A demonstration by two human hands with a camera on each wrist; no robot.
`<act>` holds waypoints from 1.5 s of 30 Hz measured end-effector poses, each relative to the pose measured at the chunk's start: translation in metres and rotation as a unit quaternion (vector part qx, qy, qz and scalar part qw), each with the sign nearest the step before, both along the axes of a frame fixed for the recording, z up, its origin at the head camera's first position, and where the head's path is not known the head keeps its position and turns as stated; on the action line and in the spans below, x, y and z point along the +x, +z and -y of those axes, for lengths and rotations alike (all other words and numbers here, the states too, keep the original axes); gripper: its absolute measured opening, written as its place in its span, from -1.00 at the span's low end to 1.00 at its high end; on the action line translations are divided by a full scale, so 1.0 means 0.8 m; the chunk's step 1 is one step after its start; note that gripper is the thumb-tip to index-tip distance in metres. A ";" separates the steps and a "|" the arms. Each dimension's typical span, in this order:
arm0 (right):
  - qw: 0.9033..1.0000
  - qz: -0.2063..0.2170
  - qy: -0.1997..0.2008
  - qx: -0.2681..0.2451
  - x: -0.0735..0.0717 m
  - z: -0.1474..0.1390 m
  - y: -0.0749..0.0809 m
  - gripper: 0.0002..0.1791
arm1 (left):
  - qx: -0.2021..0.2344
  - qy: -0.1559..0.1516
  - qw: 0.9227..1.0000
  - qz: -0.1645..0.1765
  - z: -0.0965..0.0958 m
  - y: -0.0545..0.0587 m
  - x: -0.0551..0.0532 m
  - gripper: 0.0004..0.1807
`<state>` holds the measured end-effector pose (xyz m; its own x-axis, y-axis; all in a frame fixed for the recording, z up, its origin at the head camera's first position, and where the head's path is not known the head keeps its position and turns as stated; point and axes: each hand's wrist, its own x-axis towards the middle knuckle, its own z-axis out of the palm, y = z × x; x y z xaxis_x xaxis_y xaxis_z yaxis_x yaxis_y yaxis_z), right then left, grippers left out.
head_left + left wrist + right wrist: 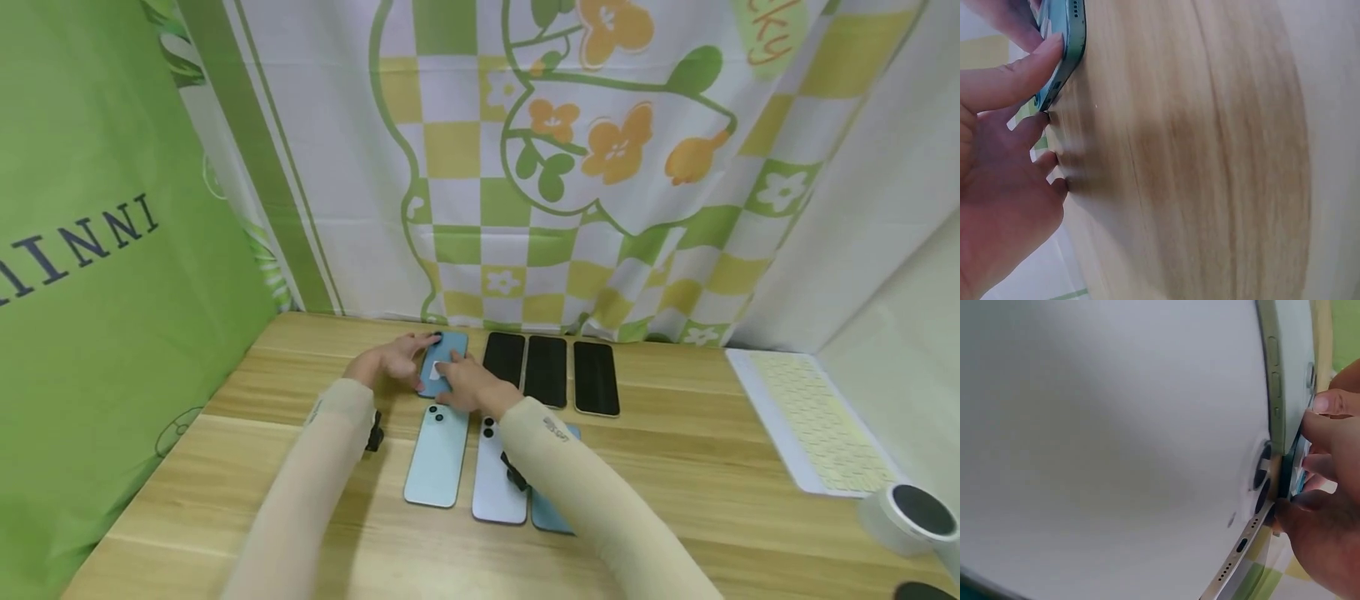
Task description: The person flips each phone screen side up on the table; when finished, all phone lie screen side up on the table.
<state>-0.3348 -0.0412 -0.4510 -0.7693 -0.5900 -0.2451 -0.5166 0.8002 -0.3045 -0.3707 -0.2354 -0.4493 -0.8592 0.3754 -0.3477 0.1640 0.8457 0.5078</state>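
Note:
A blue phone [453, 342] lies back up in the back row, with a small white patch [435, 372] on its back. My left hand [395, 360] holds it at its left side, thumb near the lower corner and a fingertip by the camera end. In the left wrist view the thumb [1035, 72] lies along its edge. From the right, my right hand [474, 385] holds the same phone, a finger over the white patch and the thumb at the lower edge. The right wrist view shows these fingers curled at the phone's dark edge [1286, 476].
Three black-screened phones [546, 371] lie to the right in that row. Nearer are a pale green phone [437, 458], a pale lilac phone [495, 492] and a blue-green phone [551, 512] partly under my right forearm. A keyboard [821, 421] and a white cup [900, 521] stand far right.

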 end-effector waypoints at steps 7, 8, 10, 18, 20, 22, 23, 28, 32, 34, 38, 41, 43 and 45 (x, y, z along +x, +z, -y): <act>0.999 -0.007 0.017 0.027 0.003 0.001 0.000 -0.25 | 0.095 0.061 0.993 0.028 -0.007 -0.003 0.002 0.06; 0.999 -0.008 0.019 0.031 0.004 0.000 0.000 -0.25 | 0.131 0.081 0.987 0.041 -0.009 -0.005 0.002 0.05; 0.999 -0.012 0.022 0.038 0.005 -0.001 -0.001 -0.23 | 0.211 0.122 0.968 0.064 -0.013 -0.010 0.002 0.05; 0.999 0.008 0.024 0.025 0.005 -0.005 -0.004 -0.24 | 0.386 0.233 0.888 0.093 -0.016 -0.023 0.006 0.08; 0.999 0.012 0.020 0.024 0.004 -0.006 -0.005 -0.23 | 0.400 0.235 0.880 0.097 -0.016 -0.024 0.006 0.05; 1.000 0.008 0.014 0.022 0.004 -0.007 -0.005 -0.23 | 0.413 0.236 0.874 0.098 -0.015 -0.024 0.006 0.02; 1.000 0.006 0.013 0.020 0.003 -0.007 -0.005 -0.23 | 0.418 0.236 0.872 0.098 -0.015 -0.024 0.006 0.01; 1.000 -0.011 0.013 0.002 0.003 -0.007 -0.006 -0.23 | 0.426 0.235 0.871 0.073 -0.014 -0.026 0.005 0.00; 1.000 -0.010 0.004 -0.020 0.003 -0.008 -0.006 -0.23 | 0.441 0.250 0.861 0.048 -0.013 -0.032 0.003 0.01; 0.999 -0.004 -0.001 -0.034 0.002 -0.009 -0.005 -0.22 | 0.446 0.262 0.855 0.044 -0.011 -0.034 0.003 -0.03; 0.998 0.018 -0.015 -0.061 -0.001 -0.011 -0.004 -0.21 | 0.451 0.274 0.847 0.061 -0.006 -0.036 0.002 -0.17; 0.997 0.020 -0.021 -0.075 -0.002 -0.013 -0.002 -0.22 | 0.448 0.275 0.848 0.075 -0.002 -0.036 0.002 -0.27; 0.996 0.008 -0.018 -0.087 -0.002 -0.013 -0.001 -0.24 | 0.443 0.273 0.851 0.077 0.000 -0.035 0.002 -0.30; 0.995 -0.009 -0.013 -0.101 -0.003 -0.012 0.002 -0.28 | 0.439 0.275 0.852 0.076 0.001 -0.034 0.004 -0.31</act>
